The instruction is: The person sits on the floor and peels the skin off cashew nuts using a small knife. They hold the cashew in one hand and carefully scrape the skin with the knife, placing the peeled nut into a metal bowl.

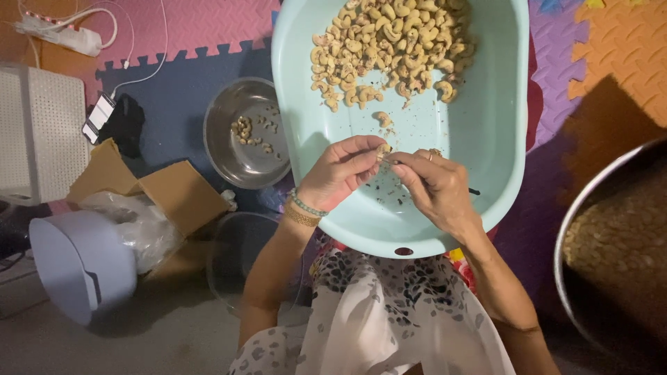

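Over the pale blue plastic basin (pixel 486 125), I see my left hand (pixel 340 173) and right hand (pixel 434 184) pinching one pale curved cashew (pixel 383 148).

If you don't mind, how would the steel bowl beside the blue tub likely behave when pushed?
The steel bowl would probably slide easily: it holds only a few cashews, so it looks light. Its rounded wall suggests it might rock or tip if pushed at the rim. The foam mat beneath may add some grip.
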